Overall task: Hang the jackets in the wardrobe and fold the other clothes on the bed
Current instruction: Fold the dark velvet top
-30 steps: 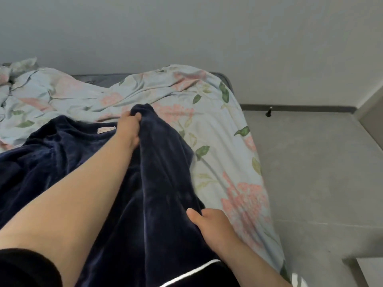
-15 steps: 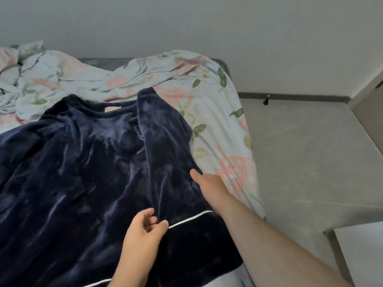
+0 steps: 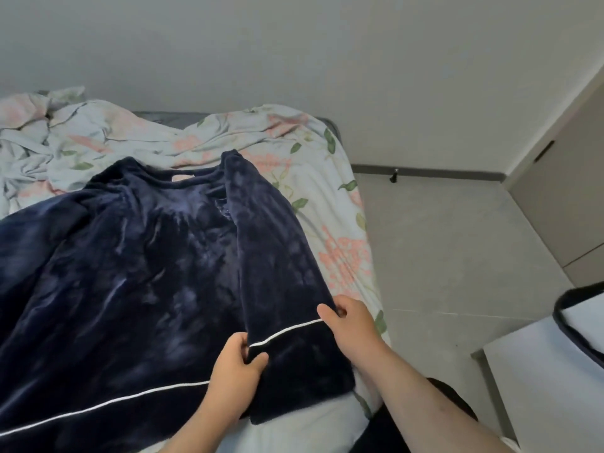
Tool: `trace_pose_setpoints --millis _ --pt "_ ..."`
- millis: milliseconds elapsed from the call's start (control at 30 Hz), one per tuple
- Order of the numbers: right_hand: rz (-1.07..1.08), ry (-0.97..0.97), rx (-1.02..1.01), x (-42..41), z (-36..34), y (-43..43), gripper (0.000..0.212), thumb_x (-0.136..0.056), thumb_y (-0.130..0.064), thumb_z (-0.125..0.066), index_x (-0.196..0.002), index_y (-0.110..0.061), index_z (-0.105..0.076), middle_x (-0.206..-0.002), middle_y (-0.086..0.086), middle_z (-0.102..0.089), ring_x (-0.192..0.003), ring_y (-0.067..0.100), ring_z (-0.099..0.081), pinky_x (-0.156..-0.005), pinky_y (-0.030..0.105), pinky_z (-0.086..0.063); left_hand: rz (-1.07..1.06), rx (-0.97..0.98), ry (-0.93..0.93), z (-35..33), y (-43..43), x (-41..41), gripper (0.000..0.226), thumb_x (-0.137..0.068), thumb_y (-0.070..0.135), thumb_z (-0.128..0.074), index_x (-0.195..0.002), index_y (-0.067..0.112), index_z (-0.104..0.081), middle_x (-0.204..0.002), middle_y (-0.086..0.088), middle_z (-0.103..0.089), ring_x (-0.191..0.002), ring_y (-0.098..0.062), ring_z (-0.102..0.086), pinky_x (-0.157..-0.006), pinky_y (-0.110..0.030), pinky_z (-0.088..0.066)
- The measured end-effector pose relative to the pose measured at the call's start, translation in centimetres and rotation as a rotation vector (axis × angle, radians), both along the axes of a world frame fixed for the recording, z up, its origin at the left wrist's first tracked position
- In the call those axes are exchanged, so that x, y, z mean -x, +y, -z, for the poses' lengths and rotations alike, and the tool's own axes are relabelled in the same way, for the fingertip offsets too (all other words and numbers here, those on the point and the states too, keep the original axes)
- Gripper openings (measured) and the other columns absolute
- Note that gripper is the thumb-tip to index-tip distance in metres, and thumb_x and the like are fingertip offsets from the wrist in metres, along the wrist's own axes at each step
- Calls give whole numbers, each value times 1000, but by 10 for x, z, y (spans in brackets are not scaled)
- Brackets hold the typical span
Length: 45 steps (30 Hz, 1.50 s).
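We fold the navy top's point(image 3: 130, 273) sleeve point(image 3: 271, 250)

Near us, our left hand point(image 3: 237, 367) pinches the cuff's point(image 3: 294, 358) left edge and our right hand point(image 3: 349, 322) grips its right. The top lies spread on the bed point(image 3: 346, 223) beyond. We judge the plush could slide, undoing the fold.

Soft, even, rather dim light with a cool grey cast fills the room, its source out of view; the wall point(image 3: 294, 44) reads as flat grey, and no hard-edged shadows fall on the floral sheet point(image 3: 343, 256). The pile of the navy velour garment point(image 3: 130, 273) catches pale streaks of sheen, while its folds sink to near black with little detail. Wide-angle distortion bows the skirting line point(image 3: 441, 173) and tilts the cabinet edge point(image 3: 555, 125) at the right, and fine texture is slightly smeared throughout, including on the left hand point(image 3: 235, 377) and right hand point(image 3: 349, 322).
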State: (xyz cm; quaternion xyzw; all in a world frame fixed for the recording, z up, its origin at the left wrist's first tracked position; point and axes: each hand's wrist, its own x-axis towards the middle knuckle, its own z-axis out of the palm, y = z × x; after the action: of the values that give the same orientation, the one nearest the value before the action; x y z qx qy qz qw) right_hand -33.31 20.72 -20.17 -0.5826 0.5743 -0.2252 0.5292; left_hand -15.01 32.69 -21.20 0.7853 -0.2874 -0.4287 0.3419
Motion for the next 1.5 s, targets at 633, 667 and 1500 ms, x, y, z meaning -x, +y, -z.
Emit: trace_pose_setpoints --millis 633,667,1500 --pt "25 -57 -475 68 -21 48 42 -84 -14 -71 -121 -19 -53 -106 10 -72 -90 27 -74 -85 45 -60 150 62 12 -29 38 48 14 -86 19 -68 -96 22 -59 -67 3 -55 -59 -11 -55 -62 -38 -55" --pt "-6 3 -428 67 -21 50 45 -84 -17 -71 -125 -19 -51 -110 6 -70 -94 24 -72 -87 43 -59 168 72 -52 -29 41 51 15 -86 22 -67 -98 26 -58 -74 3 -57 -64 -9 -56 -69 -39 -55" --pt "-717 603 832 -139 -38 54 70 -86 -60 -51 -146 -22 -47 -160 4 -29 -148 21 -21 -119 27 4 -76 67 -1033 -52 49 -215 77 -83 56 -40 -142 7 -48 -153 -13 -40 -146 -32 -26 -119 -45 -17"
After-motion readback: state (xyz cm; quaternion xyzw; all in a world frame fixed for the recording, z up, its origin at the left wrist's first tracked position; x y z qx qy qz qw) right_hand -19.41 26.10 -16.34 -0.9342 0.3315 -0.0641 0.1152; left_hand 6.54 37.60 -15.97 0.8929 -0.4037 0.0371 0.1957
